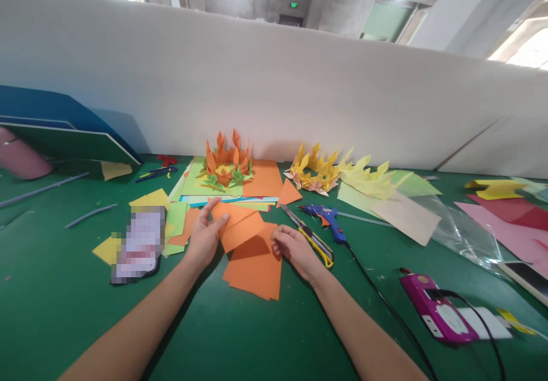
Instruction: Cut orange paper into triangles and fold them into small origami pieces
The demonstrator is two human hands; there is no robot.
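Observation:
My left hand grips a few orange paper squares between thumb and fingers, slightly raised and tilted. Below them, more orange sheets lie in a loose stack on the green table. At that stack's upper right edge is my right hand, its fingers curled together; what they pinch, if anything, is hidden. Just beyond the right hand lies a yellow utility knife, blade pointing away from me. A blue glue gun with a black cord rests beside the knife.
An orange paper crown and a yellow one stand by the white partition. Left of my hands is a phone on yellow paper. A magenta device with a cable lies at the right, near clear plastic film.

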